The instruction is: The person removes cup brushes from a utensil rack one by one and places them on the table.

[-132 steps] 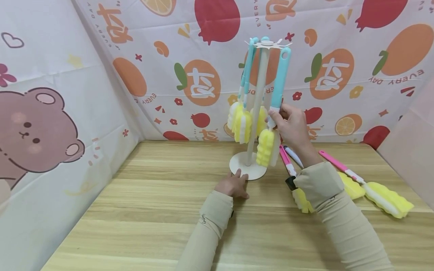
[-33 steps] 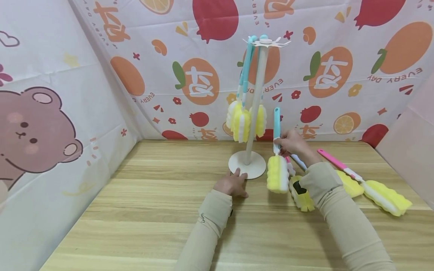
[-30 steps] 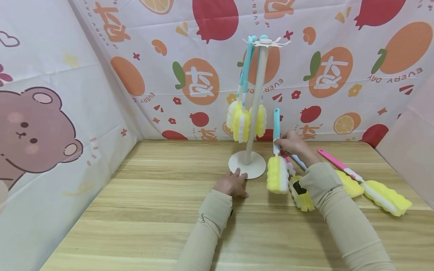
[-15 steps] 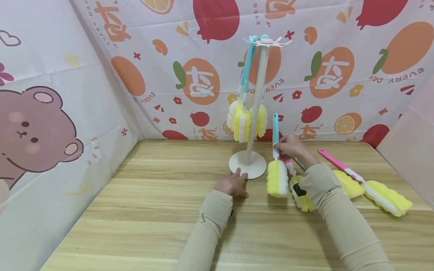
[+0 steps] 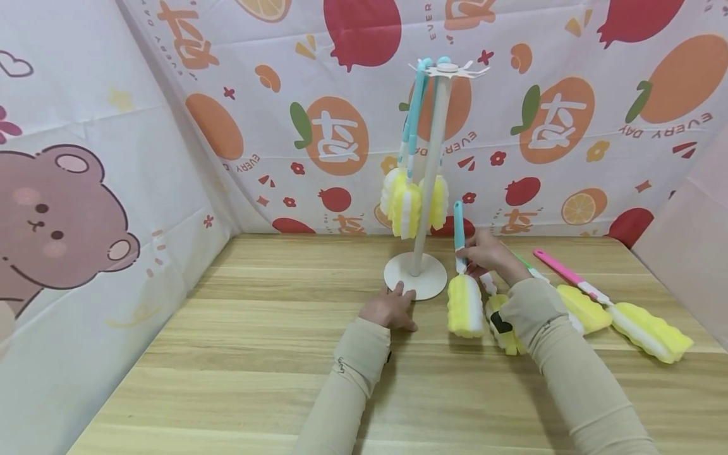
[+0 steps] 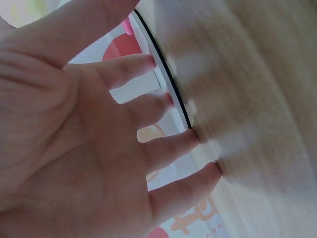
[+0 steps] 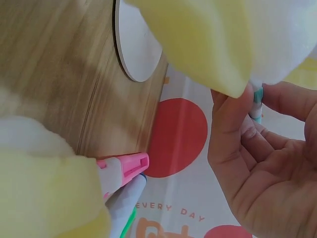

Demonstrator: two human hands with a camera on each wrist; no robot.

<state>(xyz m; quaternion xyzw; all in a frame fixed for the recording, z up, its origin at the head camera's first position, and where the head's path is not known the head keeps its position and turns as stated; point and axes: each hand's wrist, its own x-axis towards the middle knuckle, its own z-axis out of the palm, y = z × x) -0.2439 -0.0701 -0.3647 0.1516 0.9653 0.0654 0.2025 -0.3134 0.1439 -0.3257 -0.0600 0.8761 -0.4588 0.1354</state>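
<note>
Turquoise brush [image 5: 464, 303] off the stand [image 5: 430, 189], held low just right of its base [image 5: 399, 270].
Earlier it hung from the top; now the right hand [image 5: 488, 253] pinches it low on the handle, sponge down. Can't tell if it touches the table [image 5: 256, 354]. Left hand [image 5: 389, 311] unmoved, fingers spread, tips at the base's edge. Right wrist cam catches a pink handle [image 7: 131, 168] the head cam loses behind the right hand.

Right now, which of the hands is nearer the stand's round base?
Left. The left hand is at the near edge of the round base; the right hand is off to its right, apart from it, holding a blue-handled brush.
</note>
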